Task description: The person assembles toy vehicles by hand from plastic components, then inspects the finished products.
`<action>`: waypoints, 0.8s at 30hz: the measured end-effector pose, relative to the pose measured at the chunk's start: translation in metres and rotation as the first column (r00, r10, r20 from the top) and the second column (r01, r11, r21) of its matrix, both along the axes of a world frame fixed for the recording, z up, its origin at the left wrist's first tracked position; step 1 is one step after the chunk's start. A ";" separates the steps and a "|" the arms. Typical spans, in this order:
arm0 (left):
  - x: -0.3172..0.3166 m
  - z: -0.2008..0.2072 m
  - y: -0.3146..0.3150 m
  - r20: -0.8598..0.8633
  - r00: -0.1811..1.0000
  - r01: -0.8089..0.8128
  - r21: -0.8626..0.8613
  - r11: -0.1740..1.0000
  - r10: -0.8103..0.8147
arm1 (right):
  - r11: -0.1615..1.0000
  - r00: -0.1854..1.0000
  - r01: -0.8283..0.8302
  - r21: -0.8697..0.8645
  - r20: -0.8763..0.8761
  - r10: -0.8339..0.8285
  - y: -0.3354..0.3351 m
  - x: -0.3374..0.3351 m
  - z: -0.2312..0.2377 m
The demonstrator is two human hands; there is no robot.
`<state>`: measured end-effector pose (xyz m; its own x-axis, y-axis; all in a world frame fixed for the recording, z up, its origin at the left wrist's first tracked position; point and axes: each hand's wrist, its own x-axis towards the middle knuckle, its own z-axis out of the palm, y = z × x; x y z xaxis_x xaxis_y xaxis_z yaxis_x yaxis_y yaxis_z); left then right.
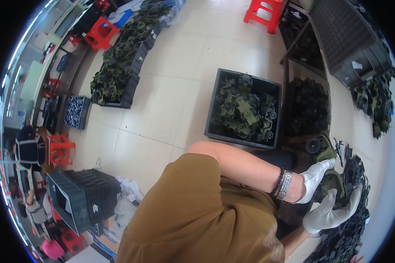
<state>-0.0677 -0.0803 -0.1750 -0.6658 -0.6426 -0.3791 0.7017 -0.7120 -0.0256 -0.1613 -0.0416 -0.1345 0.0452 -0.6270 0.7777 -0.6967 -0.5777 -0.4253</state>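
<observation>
My left hand [317, 179], in a white glove with a watch and a dark bracelet at the wrist, is closed on an olive-green toy vehicle body [332, 183]. Below it, my right hand [331, 214], also white-gloved, has its thumb and fingers spread, the thumb close to or against the lower end of that body. Contact there is hard to make out. Just above my left hand lies another green toy vehicle piece with a black wheel [313, 146]. Dark small parts [353, 219] are heaped on the bench behind and beside my hands.
A dark crate [212, 118] of green toy vehicles stands on the floor to the left of the bench [340, 111]. Farther off are a grey bin [344, 35], long bins of green parts [134, 65], red stools [265, 13], and stacked dark crates [90, 197]. Other people sit at far left.
</observation>
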 end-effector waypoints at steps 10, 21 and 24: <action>0.083 -0.006 0.008 0.042 0.994 0.107 -0.206 0.973 -0.100 | 0.980 0.939 -0.023 0.196 0.342 -0.046 -0.015 0.034 -0.015; 0.084 -0.024 0.011 0.046 0.993 0.115 -0.305 0.945 -0.106 | 0.982 0.872 -0.102 0.162 0.490 0.010 -0.015 0.020 -0.034; 0.077 -0.030 0.009 0.039 0.988 0.153 -0.300 0.942 -0.148 | 0.979 0.895 -0.050 0.200 0.444 -0.045 -0.009 0.019 -0.034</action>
<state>0.0095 -0.0709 -0.2045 -0.7591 -0.6214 -0.1942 0.5847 -0.7819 0.2164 -0.1427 -0.0507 -0.1684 -0.2730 -0.7720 0.5740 -0.4055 -0.4487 -0.7964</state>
